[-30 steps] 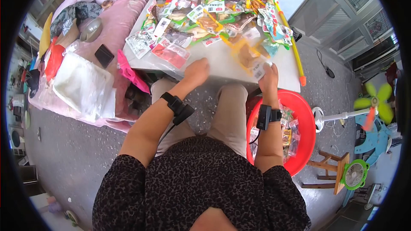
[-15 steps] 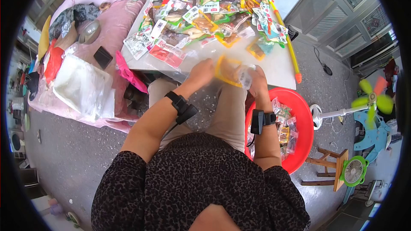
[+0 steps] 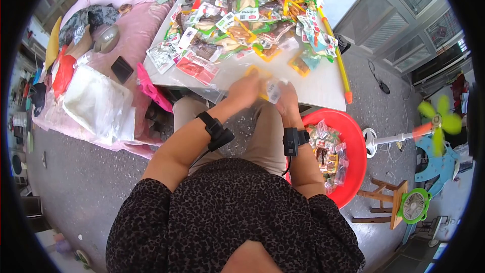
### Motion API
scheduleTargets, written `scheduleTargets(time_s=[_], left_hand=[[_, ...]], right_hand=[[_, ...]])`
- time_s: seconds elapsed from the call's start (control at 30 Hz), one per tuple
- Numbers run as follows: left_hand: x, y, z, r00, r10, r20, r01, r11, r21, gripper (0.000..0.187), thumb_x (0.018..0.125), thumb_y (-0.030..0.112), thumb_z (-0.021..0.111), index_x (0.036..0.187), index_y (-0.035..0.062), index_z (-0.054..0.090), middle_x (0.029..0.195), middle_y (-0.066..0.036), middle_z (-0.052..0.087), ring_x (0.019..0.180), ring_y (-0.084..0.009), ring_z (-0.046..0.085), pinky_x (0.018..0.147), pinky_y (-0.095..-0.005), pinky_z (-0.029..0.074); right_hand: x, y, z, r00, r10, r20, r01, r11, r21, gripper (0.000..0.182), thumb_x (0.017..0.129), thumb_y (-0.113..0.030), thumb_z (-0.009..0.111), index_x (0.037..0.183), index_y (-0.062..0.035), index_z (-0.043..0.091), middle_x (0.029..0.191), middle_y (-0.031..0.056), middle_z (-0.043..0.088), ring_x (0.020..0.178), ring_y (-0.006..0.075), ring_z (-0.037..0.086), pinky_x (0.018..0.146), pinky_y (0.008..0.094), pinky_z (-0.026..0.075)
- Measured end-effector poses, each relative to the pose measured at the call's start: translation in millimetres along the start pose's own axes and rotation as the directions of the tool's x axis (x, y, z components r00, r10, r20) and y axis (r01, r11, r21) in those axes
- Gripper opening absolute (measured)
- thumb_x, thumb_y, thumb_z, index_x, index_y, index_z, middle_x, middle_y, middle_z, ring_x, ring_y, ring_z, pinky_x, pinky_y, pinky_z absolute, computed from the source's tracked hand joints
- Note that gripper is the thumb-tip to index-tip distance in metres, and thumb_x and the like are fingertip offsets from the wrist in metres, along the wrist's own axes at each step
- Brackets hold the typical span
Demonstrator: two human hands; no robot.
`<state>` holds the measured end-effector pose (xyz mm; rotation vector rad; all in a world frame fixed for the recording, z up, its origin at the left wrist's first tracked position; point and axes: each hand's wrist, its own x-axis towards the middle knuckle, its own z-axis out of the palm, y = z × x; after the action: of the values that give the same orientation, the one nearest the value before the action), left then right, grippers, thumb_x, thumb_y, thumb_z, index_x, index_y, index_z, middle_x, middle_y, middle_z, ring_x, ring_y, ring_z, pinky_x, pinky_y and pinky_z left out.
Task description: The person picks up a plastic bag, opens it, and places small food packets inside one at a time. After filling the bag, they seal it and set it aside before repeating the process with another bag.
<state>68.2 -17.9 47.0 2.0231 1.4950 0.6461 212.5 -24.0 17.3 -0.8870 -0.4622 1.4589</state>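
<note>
A yellow-edged food packet (image 3: 264, 87) with a clear and white end is held over the near edge of the white table. My right hand (image 3: 288, 102) pinches its clear end. My left hand (image 3: 245, 90) is closed at the packet's yellow side, slightly smeared by motion, and hides part of it. Beyond my hands, a heap of sealed snack packets (image 3: 247, 15) covers the table. A red and white packet (image 3: 197, 68) and another yellow-edged packet (image 3: 300, 65) lie closest to my hands.
Right of my legs stands a red tub (image 3: 356, 151) with several packets inside. A yellow tube (image 3: 337, 55) runs along the table's right edge. On the left is a pink-covered bed (image 3: 136, 35) with a phone (image 3: 122, 69). A standing fan (image 3: 438, 121) and wooden stool (image 3: 396, 205) are at right.
My right hand has moved left with the packet, closer to my left hand. My left hand has come to the packet's yellow side, now overlapping it.
</note>
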Motion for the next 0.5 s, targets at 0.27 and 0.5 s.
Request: scheduleTargets(time_s=[0.27,0.5], left_hand=[[3,-15,21,0.988,0.157,-0.003,-0.155,0.976,0.152,0.020,0.076,0.016,0.041,0.092,0.0089,0.052,0.075,-0.015,0.055,0.073,-0.0319,0.053,0.065,-0.0410,0.040],[0,-6,24,0.980,0.197,0.019,-0.196,0.980,-0.040,0.016,0.074,0.015,0.043,0.085,0.0077,0.052,0.078,-0.013,0.055,0.076,-0.0314,0.053,0.063,-0.0398,0.041]], right_hand=[[-17,0,24,0.979,0.205,0.024,-0.142,0.756,-0.639,0.016,0.081,-0.007,0.037,0.093,0.0015,0.042,0.080,0.0078,0.050,0.077,0.0160,0.050,0.062,0.0275,0.044],[23,26,-10,0.986,0.012,0.166,0.095,0.776,-0.624,0.013,0.069,-0.013,0.047,0.076,-0.0027,0.050,0.076,0.0094,0.054,0.074,0.0208,0.049,0.067,0.0293,0.040]])
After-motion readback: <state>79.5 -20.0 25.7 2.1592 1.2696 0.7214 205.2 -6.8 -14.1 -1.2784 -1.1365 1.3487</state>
